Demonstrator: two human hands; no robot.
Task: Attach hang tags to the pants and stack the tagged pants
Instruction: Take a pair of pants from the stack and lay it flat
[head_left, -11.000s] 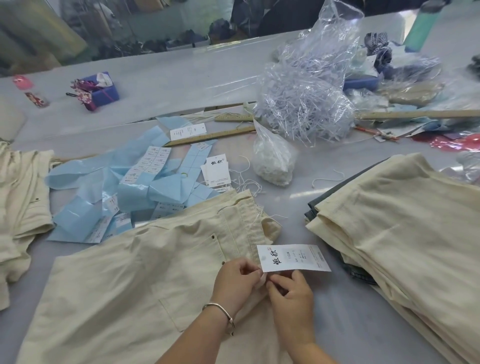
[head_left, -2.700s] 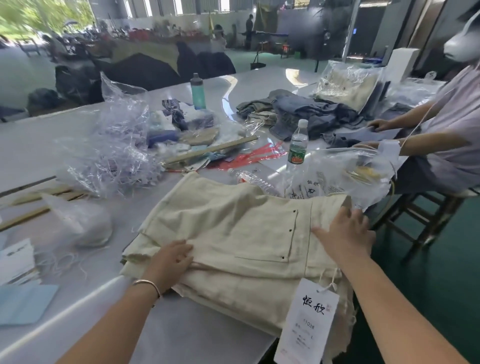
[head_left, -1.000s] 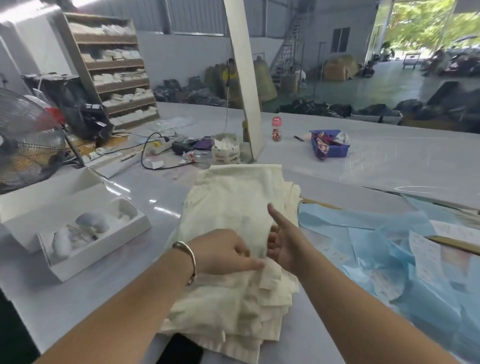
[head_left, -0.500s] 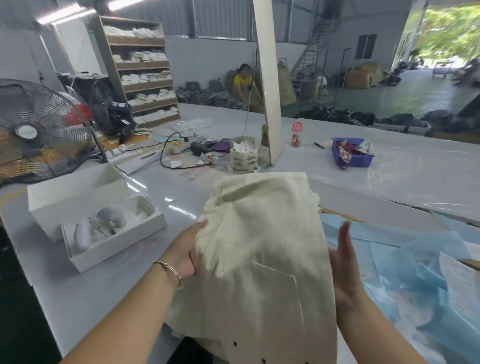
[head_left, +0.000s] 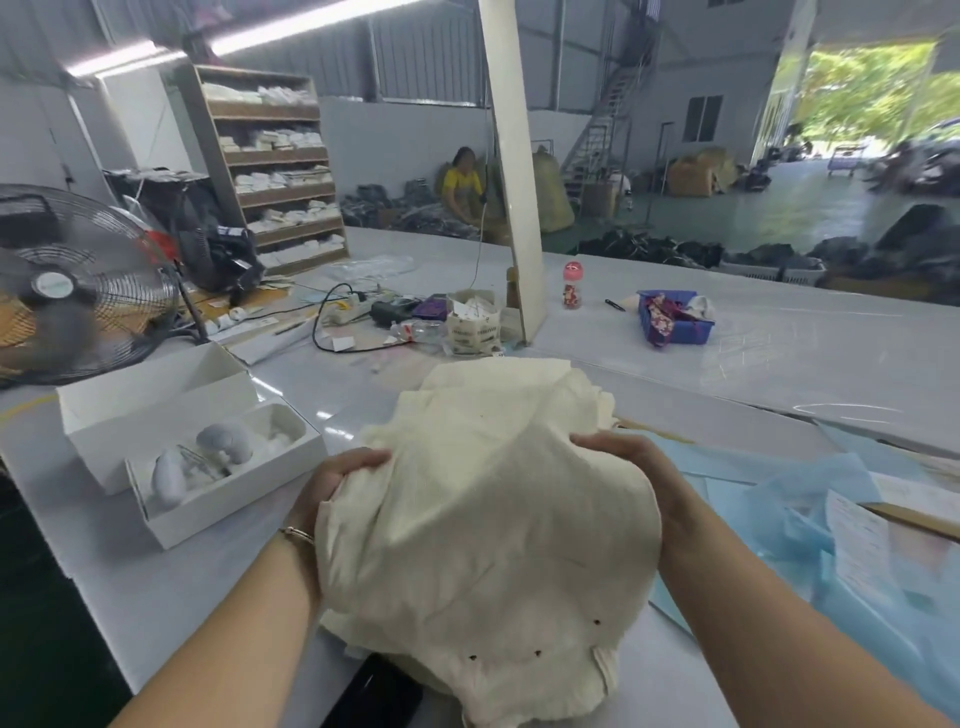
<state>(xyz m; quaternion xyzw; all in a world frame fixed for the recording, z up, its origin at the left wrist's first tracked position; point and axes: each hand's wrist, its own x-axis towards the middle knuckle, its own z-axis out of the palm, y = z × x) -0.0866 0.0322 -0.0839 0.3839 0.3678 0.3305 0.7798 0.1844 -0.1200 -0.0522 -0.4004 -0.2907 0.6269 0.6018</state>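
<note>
Pants (head_left: 483, 525): raised at centre over the surface (head_left: 779, 353), left hand (head_left: 337, 480) on their left edge, right hand (head_left: 628, 457) on their right. More pants (head_left: 498, 376) lie behind, on the surface. Open box (head_left: 208, 467): left of them. Fan (head_left: 67, 291): far left. Paper sheets (head_left: 831, 499): right. Tray (head_left: 675, 322): behind, right of the post (head_left: 511, 156).

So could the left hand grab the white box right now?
Probably not yet: the left hand grips the cream pants. The white box sits close beside it with nothing between.
</note>
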